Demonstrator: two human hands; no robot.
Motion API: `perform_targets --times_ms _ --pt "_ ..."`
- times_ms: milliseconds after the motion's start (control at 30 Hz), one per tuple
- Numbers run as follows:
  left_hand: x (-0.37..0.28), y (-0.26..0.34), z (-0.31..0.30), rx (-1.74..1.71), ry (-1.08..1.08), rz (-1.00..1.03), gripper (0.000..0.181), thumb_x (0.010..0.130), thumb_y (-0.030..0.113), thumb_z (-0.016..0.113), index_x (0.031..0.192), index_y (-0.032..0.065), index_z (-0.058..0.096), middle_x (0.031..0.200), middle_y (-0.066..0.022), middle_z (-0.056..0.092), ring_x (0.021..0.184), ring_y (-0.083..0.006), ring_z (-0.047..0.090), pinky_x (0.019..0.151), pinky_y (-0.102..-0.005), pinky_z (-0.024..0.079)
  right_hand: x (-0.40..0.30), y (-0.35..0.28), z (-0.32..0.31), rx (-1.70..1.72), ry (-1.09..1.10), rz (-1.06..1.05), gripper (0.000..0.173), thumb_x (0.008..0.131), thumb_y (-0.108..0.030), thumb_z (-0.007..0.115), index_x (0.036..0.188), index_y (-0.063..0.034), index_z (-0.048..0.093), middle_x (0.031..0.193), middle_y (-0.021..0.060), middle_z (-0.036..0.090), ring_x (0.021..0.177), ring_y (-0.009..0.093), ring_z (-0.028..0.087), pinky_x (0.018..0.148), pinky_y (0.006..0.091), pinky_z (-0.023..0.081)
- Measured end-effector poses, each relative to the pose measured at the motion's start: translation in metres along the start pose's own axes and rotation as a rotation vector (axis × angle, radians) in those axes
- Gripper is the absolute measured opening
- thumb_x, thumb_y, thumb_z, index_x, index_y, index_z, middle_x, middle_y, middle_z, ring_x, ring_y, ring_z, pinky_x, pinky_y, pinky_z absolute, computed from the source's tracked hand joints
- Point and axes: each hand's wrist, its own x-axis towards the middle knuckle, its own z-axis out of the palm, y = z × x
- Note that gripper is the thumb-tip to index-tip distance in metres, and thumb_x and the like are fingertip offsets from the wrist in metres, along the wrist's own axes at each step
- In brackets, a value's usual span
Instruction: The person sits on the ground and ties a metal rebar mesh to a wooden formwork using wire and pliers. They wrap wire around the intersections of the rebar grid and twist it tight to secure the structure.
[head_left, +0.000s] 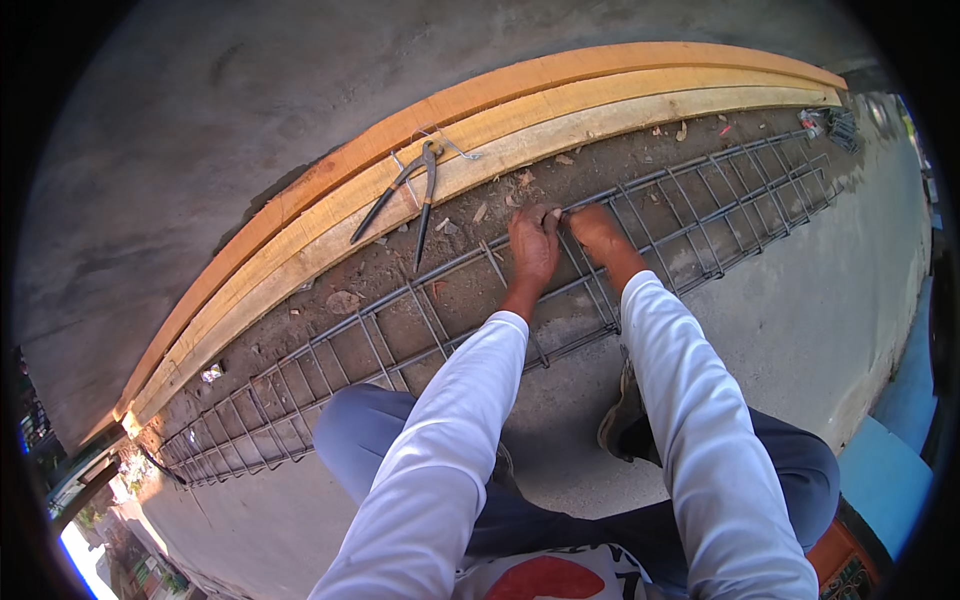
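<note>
A long reinforcing-steel cage (427, 315) of bars and rectangular stirrups lies across the ground before me. My left hand (535, 238) is at the cage's far long bar, thumb and forefinger pinched together close to a stirrup. Just right of it, my right hand (602, 234) is curled at the same bar, its fingertips mostly hidden. Whether a thin wire is between the fingers is too small to tell. Beyond the cage, to the left of my hands, a pair of pincers (421, 176) with dark handles rests with its jaws on the planks and its handles spread towards me.
Three long wooden planks (600, 88) lie side by side beyond the cage. Bent wire pieces (457, 146) lie on them near the pincers. Wood chips (480, 213) litter the dirt strip. A bundle of short metal pieces (843, 131) is at the far right. My shoe (624, 412) stands close to the cage.
</note>
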Motion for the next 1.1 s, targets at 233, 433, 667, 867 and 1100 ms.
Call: perform_targets --times_ms 233,433,667,867,1100 --pt "-0.022 0.000 -0.023 0.257 -0.045 0.069 0.022 0.088 0.009 0.069 0.105 0.0191 0.079 0.115 -0.0060 0.068 0.115 -0.0266 0.056 0.097 -0.0426 0.037 -0.009 -0.021 -0.017 0.305 -0.081 0.303 0.047 0.087 -0.036 0.078 0.100 0.0082 0.071 0.095 0.0247 0.072 0.082 0.025 0.066 0.078 0.0376 0.051" --pt "0.011 -0.024 -0.040 0.143 -0.133 -0.154 0.024 0.085 0.023 0.077 0.107 0.0149 0.077 0.114 -0.0118 0.072 0.111 -0.0344 0.064 0.098 -0.0492 0.045 -0.009 -0.038 -0.011 -0.293 -0.074 -0.095 0.049 0.091 -0.046 0.066 0.103 0.0006 0.074 0.111 0.0214 0.071 0.107 0.039 0.065 0.093 0.0443 0.051" --pt "0.026 -0.008 -0.028 0.400 -0.465 -0.226 0.026 0.088 0.029 0.071 0.104 0.0091 0.075 0.103 -0.0187 0.074 0.101 -0.0358 0.070 0.090 -0.0462 0.053 -0.012 -0.047 -0.013 -0.414 -0.062 0.128 0.051 0.093 -0.048 0.062 0.112 -0.0007 0.071 0.121 0.0227 0.068 0.122 0.038 0.059 0.102 0.0435 0.048" --pt "0.025 -0.007 -0.012 0.564 -0.454 -0.227 0.022 0.089 0.020 0.061 0.104 0.0093 0.074 0.105 -0.0211 0.073 0.105 -0.0356 0.069 0.097 -0.0470 0.048 -0.013 -0.050 -0.014 -0.448 -0.011 0.085 0.047 0.093 -0.047 0.063 0.105 -0.0018 0.073 0.114 0.0257 0.068 0.113 0.042 0.062 0.097 0.0457 0.050" --pt "0.030 -0.009 -0.003 0.526 -0.336 -0.410 0.031 0.088 0.023 0.065 0.115 0.0106 0.071 0.108 -0.0169 0.074 0.111 -0.0336 0.068 0.107 -0.0479 0.040 -0.017 -0.064 -0.019 -0.490 -0.119 0.104 0.047 0.097 -0.041 0.056 0.118 -0.0021 0.069 0.129 0.0217 0.064 0.123 0.038 0.059 0.103 0.0441 0.049"
